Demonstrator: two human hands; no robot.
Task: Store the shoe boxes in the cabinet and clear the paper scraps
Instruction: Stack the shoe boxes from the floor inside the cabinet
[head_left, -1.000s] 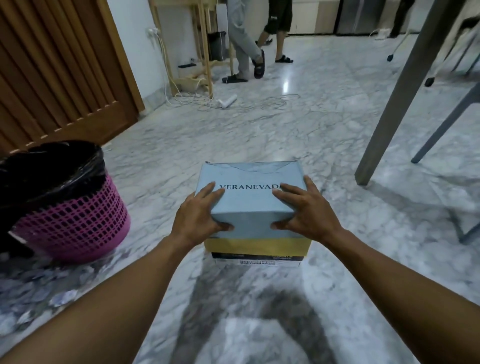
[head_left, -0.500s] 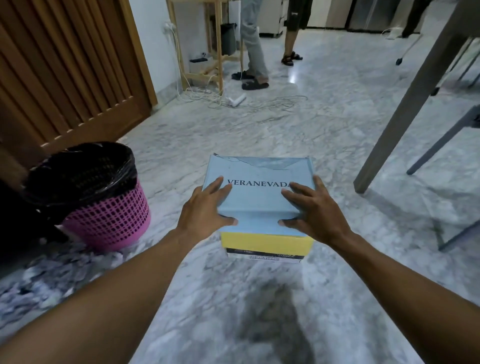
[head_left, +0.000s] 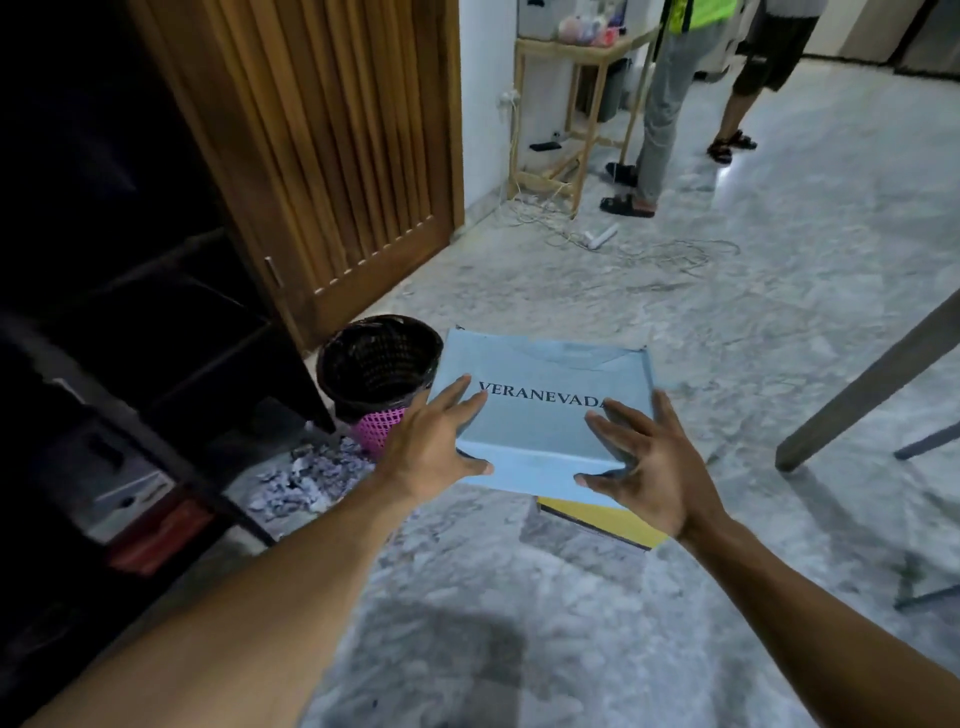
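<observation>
Over by the dark cabinet (head_left: 130, 364) now, whereas half a second ago only its edge showed. Blue shoe box (head_left: 540, 415) got swung left, next to the pink bin (head_left: 382, 379), yellow box (head_left: 602, 519) underneath. Left hand (head_left: 431, 447) and right hand (head_left: 649, 462) clamp its near corners, fingers spread on the lid. Paper scraps (head_left: 306, 478) sit on the floor.

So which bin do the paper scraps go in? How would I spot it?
Find the slatted wooden door on the left; the bin stands on the marble floor at its foot, beside the dark cabinet. It is a pink mesh basket lined with a black bag, with the paper scraps heaped just in front of it.
</observation>
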